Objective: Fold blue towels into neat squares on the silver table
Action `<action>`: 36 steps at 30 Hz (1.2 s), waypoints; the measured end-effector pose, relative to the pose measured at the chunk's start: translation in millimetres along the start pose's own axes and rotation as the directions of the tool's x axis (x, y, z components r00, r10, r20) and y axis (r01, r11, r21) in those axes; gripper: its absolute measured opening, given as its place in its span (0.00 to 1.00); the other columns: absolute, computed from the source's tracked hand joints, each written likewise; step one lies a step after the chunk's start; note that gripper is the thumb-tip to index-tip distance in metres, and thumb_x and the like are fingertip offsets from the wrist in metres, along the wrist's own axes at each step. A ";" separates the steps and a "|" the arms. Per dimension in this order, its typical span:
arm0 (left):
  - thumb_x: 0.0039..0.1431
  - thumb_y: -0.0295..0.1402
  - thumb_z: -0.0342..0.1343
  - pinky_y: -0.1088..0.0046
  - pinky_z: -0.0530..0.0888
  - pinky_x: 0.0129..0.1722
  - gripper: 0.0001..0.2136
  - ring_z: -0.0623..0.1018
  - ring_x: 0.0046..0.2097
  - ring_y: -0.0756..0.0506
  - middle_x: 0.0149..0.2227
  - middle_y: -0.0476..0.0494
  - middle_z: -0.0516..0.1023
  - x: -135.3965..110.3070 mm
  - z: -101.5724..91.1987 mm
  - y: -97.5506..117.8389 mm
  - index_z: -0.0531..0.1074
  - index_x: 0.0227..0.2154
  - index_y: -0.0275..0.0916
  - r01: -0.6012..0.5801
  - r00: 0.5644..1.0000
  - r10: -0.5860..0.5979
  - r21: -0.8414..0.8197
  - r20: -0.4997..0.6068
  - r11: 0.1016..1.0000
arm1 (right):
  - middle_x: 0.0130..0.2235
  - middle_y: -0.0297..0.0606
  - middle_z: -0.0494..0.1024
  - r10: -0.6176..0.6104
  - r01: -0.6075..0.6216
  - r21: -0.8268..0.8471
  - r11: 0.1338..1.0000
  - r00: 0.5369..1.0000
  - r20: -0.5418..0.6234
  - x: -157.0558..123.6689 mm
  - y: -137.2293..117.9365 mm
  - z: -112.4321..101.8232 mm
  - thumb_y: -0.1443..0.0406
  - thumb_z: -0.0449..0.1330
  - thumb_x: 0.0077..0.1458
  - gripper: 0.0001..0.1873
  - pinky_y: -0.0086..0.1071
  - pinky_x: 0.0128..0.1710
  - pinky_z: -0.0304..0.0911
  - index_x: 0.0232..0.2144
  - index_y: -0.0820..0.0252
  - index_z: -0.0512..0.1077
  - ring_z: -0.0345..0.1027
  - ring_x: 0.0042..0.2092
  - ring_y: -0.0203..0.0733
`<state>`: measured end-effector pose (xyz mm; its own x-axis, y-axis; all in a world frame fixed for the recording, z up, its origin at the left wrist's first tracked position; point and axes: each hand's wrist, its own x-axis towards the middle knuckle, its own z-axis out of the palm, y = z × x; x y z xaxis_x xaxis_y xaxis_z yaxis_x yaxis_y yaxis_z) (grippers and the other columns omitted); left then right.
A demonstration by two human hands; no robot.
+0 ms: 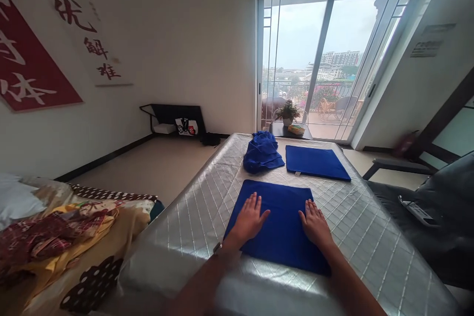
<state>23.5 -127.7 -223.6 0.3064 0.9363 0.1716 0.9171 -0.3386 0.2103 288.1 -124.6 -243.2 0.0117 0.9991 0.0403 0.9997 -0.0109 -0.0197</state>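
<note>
Blue square cloth (283, 224) lay on the near half of the table (196, 212), which wore a silver, diamond-quilted cover. Colour a deep, even royal blue; surface matt, without print or pattern, only faint unevenness in the middle. Outline roughly square, corners slightly rounded, the far edge nearly straight. It lay flat; the near right corner was partly hidden by the person's forearm. Whether one layer or several could not be told.

Left hand (252, 217) rested palm down on the left part of the cloth, fingers stretched out and close together, thumb pointing inward. Dark band (217, 247) at that wrist. Right hand (315, 222) lay palm down at the right edge, fingers extended forward, thumb also turned inward. Neither hand pinched anything. Bare blue fabric showed between them.

Beyond, to the right, a second blue piece (317, 162) of matching colour, flat and four-cornered, apart from the first, with a small white tag (297, 174) at its near edge. To its left, a crumpled blue heap (262, 153), loosely folded, with deep creases. Past the table's far end, a potted plant (288, 113) stood before the glass door (296, 49).
</note>
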 end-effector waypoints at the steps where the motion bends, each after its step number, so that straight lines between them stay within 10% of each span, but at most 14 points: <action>1: 0.70 0.54 0.28 0.56 0.56 0.67 0.37 0.51 0.71 0.37 0.70 0.29 0.50 11.6 4.4 19.2 0.55 0.68 0.29 -0.093 0.996 0.093 -0.009 0.005 0.996 | 0.71 0.49 0.47 0.004 -0.004 -0.006 1.000 1.000 -0.009 0.0 1.0 3.2 0.56 0.37 0.68 0.36 0.42 0.69 0.38 0.69 0.75 0.49 0.38 0.72 0.48; 7: 0.72 0.52 0.27 0.60 0.51 0.69 0.35 0.51 0.71 0.42 0.71 0.35 0.52 52.8 37.4 95.3 0.55 0.68 0.31 -0.350 0.935 0.352 -0.060 0.034 0.935 | 0.71 0.48 0.47 0.004 -0.004 0.003 1.000 1.000 -0.013 -4.6 1.2 5.9 0.58 0.38 0.68 0.34 0.40 0.69 0.36 0.69 0.74 0.49 0.38 0.72 0.47; 16: 0.70 0.55 0.28 0.54 0.50 0.69 0.37 0.49 0.72 0.37 0.71 0.34 0.49 33.2 11.4 -35.4 0.51 0.69 0.32 0.101 0.991 -0.107 0.082 0.075 0.991 | 0.70 0.50 0.52 0.096 -0.093 -0.036 0.995 0.988 0.121 14.7 -8.5 -24.7 0.57 0.37 0.68 0.35 0.46 0.68 0.38 0.68 0.73 0.53 0.43 0.71 0.51; 20: 0.69 0.57 0.28 0.56 0.51 0.69 0.39 0.50 0.72 0.37 0.71 0.32 0.50 26.8 3.9 -54.2 0.52 0.69 0.30 0.149 0.987 -0.155 0.116 0.051 0.982 | 0.72 0.46 0.47 0.056 -0.056 -0.010 0.998 0.998 0.022 41.3 -12.6 -25.5 0.57 0.35 0.68 0.35 0.42 0.69 0.33 0.70 0.73 0.48 0.36 0.72 0.45; 25: 0.69 0.56 0.30 0.53 0.52 0.68 0.38 0.53 0.71 0.33 0.69 0.29 0.56 60.0 4.8 3.7 0.59 0.66 0.28 0.216 0.969 -0.195 0.135 -0.152 0.967 | 0.72 0.43 0.45 0.072 -0.075 0.052 0.996 0.996 0.055 52.9 -4.5 -6.7 0.55 0.34 0.68 0.36 0.41 0.69 0.35 0.70 0.71 0.46 0.35 0.72 0.43; 31: 0.72 0.50 0.30 0.58 0.55 0.68 0.31 0.56 0.70 0.41 0.69 0.36 0.59 114.4 45.0 112.2 0.60 0.66 0.35 -0.252 0.964 0.251 -0.002 -0.091 0.968 | 0.73 0.42 0.44 0.028 -0.029 0.018 0.999 0.999 0.045 47.3 0.3 -2.8 0.64 0.38 0.66 0.33 0.41 0.69 0.34 0.71 0.69 0.46 0.32 0.73 0.43; 36: 0.73 0.50 0.28 0.56 0.55 0.68 0.30 0.57 0.70 0.41 0.68 0.39 0.60 113.8 57.2 88.5 0.60 0.66 0.40 -0.234 0.972 0.234 -0.008 -0.015 0.972 | 0.72 0.45 0.46 0.085 -0.088 0.084 0.993 0.996 0.039 48.0 -4.3 -6.3 0.62 0.37 0.67 0.33 0.40 0.69 0.33 0.70 0.70 0.47 0.34 0.72 0.42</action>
<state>154.2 -45.7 -240.5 0.5084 0.8298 0.2300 0.8181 -0.5489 0.1718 284.4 -76.8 -234.8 0.0962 0.9954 -0.0006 0.9896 -0.0957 -0.1070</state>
